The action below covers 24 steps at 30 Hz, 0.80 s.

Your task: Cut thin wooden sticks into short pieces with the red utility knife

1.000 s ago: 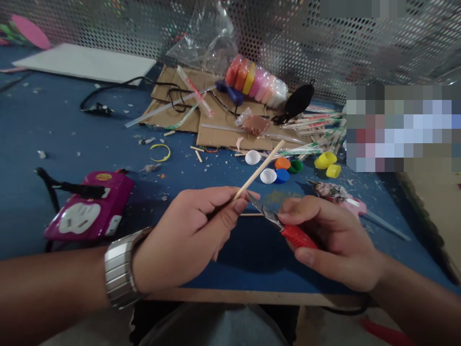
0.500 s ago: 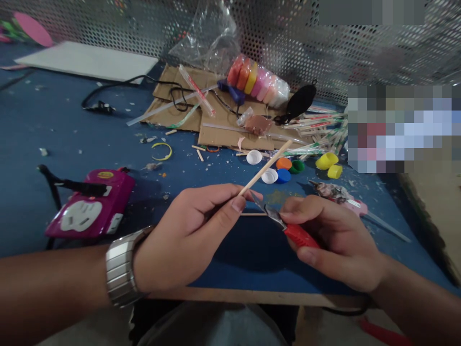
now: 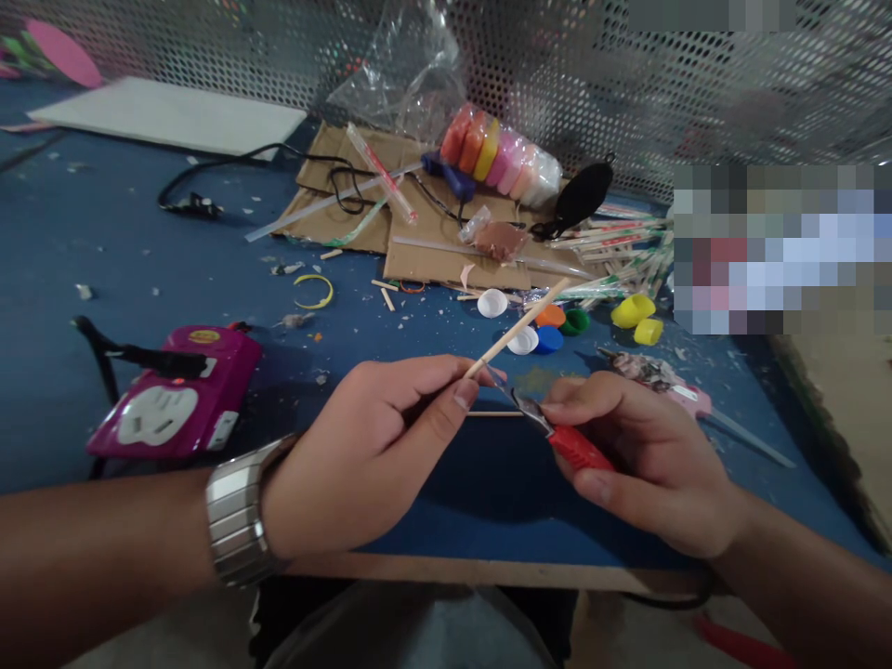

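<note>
My left hand (image 3: 369,446), with a metal watch on its wrist, pinches a thin wooden stick (image 3: 519,324) that points up and to the right. My right hand (image 3: 645,460) grips a red-handled utility knife (image 3: 557,437). Its blade tip rests against the stick just beyond my left thumb. Both hands hover over the near edge of the blue table (image 3: 104,242). A second thin stick (image 3: 494,413) lies flat on the table beneath the blade.
A magenta power strip (image 3: 177,395) sits at the left. Coloured bottle caps (image 3: 557,325) lie beyond the hands. Further back are cardboard pieces (image 3: 425,255), a stack of coloured clay tubs (image 3: 498,158), wrapped sticks (image 3: 620,255) and a perforated metal wall (image 3: 279,46).
The stick and the knife blade have shifted slightly up and to the right. The hands keep the same grips.
</note>
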Each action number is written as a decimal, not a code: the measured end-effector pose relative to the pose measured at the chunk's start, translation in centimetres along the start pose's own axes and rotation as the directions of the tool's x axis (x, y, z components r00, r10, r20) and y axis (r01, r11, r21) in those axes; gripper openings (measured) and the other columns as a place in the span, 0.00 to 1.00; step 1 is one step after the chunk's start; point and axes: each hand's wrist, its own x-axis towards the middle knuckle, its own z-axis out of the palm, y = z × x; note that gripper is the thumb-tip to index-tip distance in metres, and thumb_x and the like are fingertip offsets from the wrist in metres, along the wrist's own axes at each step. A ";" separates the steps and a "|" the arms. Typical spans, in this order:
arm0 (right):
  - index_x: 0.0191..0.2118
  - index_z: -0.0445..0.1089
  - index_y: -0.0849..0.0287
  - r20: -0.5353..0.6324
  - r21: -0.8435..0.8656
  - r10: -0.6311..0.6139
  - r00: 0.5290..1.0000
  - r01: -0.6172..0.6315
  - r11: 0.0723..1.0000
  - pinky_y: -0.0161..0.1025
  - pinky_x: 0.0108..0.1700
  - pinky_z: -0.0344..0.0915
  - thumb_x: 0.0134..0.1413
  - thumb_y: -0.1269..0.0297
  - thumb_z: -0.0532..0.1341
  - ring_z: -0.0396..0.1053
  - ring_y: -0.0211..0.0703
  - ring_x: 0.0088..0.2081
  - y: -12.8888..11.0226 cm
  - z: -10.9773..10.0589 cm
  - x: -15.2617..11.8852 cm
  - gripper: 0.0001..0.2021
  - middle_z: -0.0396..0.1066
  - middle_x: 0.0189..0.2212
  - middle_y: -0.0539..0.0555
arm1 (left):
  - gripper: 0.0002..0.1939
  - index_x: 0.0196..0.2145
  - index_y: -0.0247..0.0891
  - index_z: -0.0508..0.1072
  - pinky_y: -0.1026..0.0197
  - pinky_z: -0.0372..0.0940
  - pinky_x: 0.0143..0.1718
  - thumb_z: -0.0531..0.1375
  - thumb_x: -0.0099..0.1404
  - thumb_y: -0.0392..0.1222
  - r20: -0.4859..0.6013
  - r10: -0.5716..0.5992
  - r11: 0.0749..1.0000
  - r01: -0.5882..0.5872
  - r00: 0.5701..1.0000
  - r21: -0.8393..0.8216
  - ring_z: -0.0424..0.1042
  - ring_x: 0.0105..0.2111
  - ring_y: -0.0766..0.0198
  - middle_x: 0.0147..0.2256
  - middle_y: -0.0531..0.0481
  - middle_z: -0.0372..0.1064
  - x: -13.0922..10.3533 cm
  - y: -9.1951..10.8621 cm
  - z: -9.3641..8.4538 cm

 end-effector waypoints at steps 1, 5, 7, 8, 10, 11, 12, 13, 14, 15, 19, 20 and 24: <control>0.60 0.82 0.42 -0.005 0.007 0.011 1.000 -0.011 1.000 0.32 0.33 0.69 0.64 0.73 0.74 0.70 0.35 0.33 0.0 0.0 0.0 0.23 0.75 0.41 0.47 | 0.16 0.54 0.43 0.86 0.63 0.66 0.33 0.58 0.84 0.45 0.001 0.007 1.000 -0.007 1.000 0.025 0.64 0.25 0.68 0.26 0.59 0.69 0.1 0.0 0.0; 0.59 0.82 0.39 -0.037 -0.025 0.083 0.996 -0.084 0.996 0.31 0.35 0.71 0.67 0.70 0.74 0.74 0.35 0.35 0.0 -0.2 0.0 0.20 0.78 0.44 0.48 | 0.13 0.49 0.41 0.81 0.63 0.65 0.32 0.56 0.84 0.44 0.003 0.040 0.988 -0.040 0.999 0.151 0.68 0.25 0.68 0.26 0.60 0.69 0.5 -0.2 -0.3; 0.59 0.82 0.39 -0.046 -0.066 0.129 0.991 -0.132 0.989 0.30 0.34 0.71 0.68 0.68 0.75 0.75 0.35 0.35 0.0 -0.3 0.1 0.19 0.80 0.44 0.48 | 0.11 0.45 0.41 0.76 0.61 0.63 0.30 0.55 0.83 0.42 0.012 0.049 0.967 -0.050 0.999 0.251 0.70 0.26 0.66 0.28 0.58 0.72 0.8 -0.4 -0.6; 0.60 0.81 0.39 -0.047 -0.089 0.151 0.987 -0.154 0.984 0.30 0.33 0.71 0.69 0.67 0.74 0.75 0.35 0.34 -0.1 -0.3 0.2 0.19 0.81 0.44 0.48 | 0.10 0.43 0.41 0.74 0.60 0.61 0.30 0.55 0.83 0.41 0.016 0.054 0.949 -0.056 0.998 0.309 0.71 0.27 0.66 0.29 0.58 0.73 1.0 -0.6 -0.8; 0.60 0.80 0.42 -0.050 -0.148 0.185 0.982 -0.190 0.971 0.30 0.31 0.70 0.71 0.66 0.73 0.74 0.34 0.31 -0.2 -0.3 0.4 0.17 0.80 0.40 0.47 | 0.08 0.41 0.41 0.73 0.59 0.58 0.29 0.56 0.81 0.39 0.026 0.073 0.903 -0.078 0.997 0.423 0.70 0.26 0.65 0.29 0.57 0.74 1.3 -0.8 -1.1; 0.61 0.79 0.43 -0.057 -0.181 0.195 0.979 -0.202 0.962 0.31 0.31 0.70 0.72 0.65 0.72 0.73 0.34 0.30 -0.3 -0.4 0.5 0.16 0.79 0.39 0.46 | 0.07 0.41 0.41 0.73 0.59 0.57 0.29 0.57 0.80 0.39 0.030 0.087 0.879 -0.091 0.996 0.467 0.69 0.26 0.65 0.29 0.57 0.75 1.4 -0.9 -1.1; 0.61 0.79 0.45 -0.063 -0.215 0.201 0.977 -0.210 0.954 0.32 0.30 0.70 0.73 0.64 0.70 0.73 0.34 0.29 -0.4 -0.4 0.5 0.15 0.78 0.38 0.46 | 0.07 0.41 0.41 0.73 0.59 0.56 0.30 0.57 0.80 0.38 0.032 0.106 0.858 -0.107 0.994 0.503 0.69 0.25 0.65 0.30 0.56 0.75 1.6 -1.0 -1.2; 0.62 0.78 0.46 -0.065 -0.250 0.210 0.976 -0.220 0.943 0.33 0.29 0.70 0.75 0.63 0.69 0.73 0.35 0.29 -0.6 -0.4 0.6 0.14 0.77 0.38 0.47 | 0.07 0.40 0.41 0.73 0.59 0.56 0.30 0.57 0.80 0.38 0.037 0.126 0.838 -0.126 0.991 0.531 0.68 0.25 0.64 0.30 0.56 0.75 1.7 -1.1 -1.2; 0.62 0.77 0.47 -0.067 -0.288 0.219 0.973 -0.229 0.930 0.34 0.29 0.69 0.76 0.62 0.67 0.73 0.36 0.28 -0.7 -0.4 0.7 0.14 0.77 0.37 0.47 | 0.08 0.40 0.41 0.73 0.58 0.56 0.30 0.58 0.79 0.38 0.040 0.145 0.819 -0.143 0.989 0.556 0.68 0.25 0.64 0.30 0.55 0.75 1.8 -1.2 -1.2; 0.62 0.76 0.48 -0.068 -0.330 0.229 0.971 -0.238 0.913 0.35 0.29 0.69 0.78 0.60 0.65 0.73 0.37 0.28 -0.9 -0.4 0.8 0.13 0.76 0.36 0.47 | 0.08 0.39 0.41 0.73 0.58 0.56 0.31 0.58 0.79 0.39 0.042 0.161 0.802 -0.156 0.986 0.576 0.68 0.26 0.63 0.31 0.54 0.75 1.9 -1.3 -1.2; 0.62 0.75 0.51 -0.097 -0.560 0.242 0.966 -0.254 0.789 0.39 0.31 0.67 0.80 0.58 0.60 0.74 0.41 0.26 -2.0 -0.2 1.1 0.14 0.74 0.28 0.46 | 0.10 0.38 0.40 0.75 0.57 0.57 0.33 0.59 0.80 0.40 0.039 0.190 0.765 -0.173 0.981 0.620 0.69 0.28 0.62 0.32 0.52 0.77 2.5 -1.7 -1.3; 0.62 0.75 0.52 -0.100 -0.622 0.239 0.966 -0.249 0.743 0.39 0.32 0.67 0.79 0.59 0.59 0.75 0.42 0.26 -2.3 0.0 1.2 0.14 0.75 0.27 0.46 | 0.10 0.38 0.40 0.76 0.57 0.58 0.33 0.59 0.80 0.41 0.044 0.195 0.758 -0.179 0.980 0.628 0.70 0.29 0.61 0.32 0.52 0.77 2.6 -1.8 -1.3; 0.62 0.74 0.55 -0.091 -0.833 0.229 0.969 -0.200 0.516 0.42 0.36 0.64 0.77 0.63 0.58 0.80 0.49 0.34 -3.3 0.8 1.8 0.15 0.84 0.37 0.53 | 0.11 0.38 0.39 0.80 0.56 0.61 0.37 0.59 0.79 0.42 0.069 0.198 0.715 -0.192 0.978 0.672 0.74 0.33 0.58 0.34 0.49 0.78 3.0 -2.2 -1.3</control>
